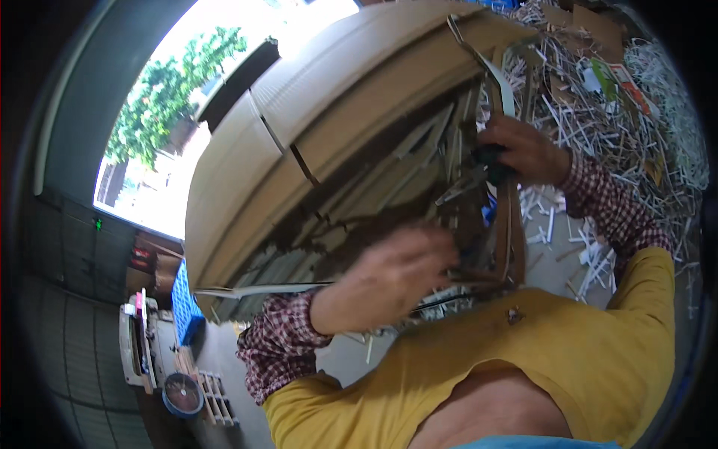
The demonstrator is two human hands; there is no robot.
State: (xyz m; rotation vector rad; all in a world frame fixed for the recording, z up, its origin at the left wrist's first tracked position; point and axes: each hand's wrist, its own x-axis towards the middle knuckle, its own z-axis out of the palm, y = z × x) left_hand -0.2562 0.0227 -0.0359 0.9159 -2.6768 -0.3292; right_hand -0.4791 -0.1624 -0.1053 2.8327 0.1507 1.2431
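A large tan cardboard package [299, 127] leans in front of me, crossed by dark narrow bands. A white strap [502, 86] hangs loose along its right part, close to my right hand. In my right hand [527, 150] are scissors [458, 188] with dark green handles; their metal blades point left over the package's dark, hollow-looking side. My left hand [393, 277] is over the package's near edge, smeared by motion, so its fingers and anything in them cannot be made out.
A heap of shredded paper strips [636, 112] rises on the right, with loose strips on the floor below it. At the lower left stand a blue plastic crate [185, 303], a round blue-rimmed fan-like object [182, 394] and a wooden slatted piece [217, 400]. A bright opening lies behind the package.
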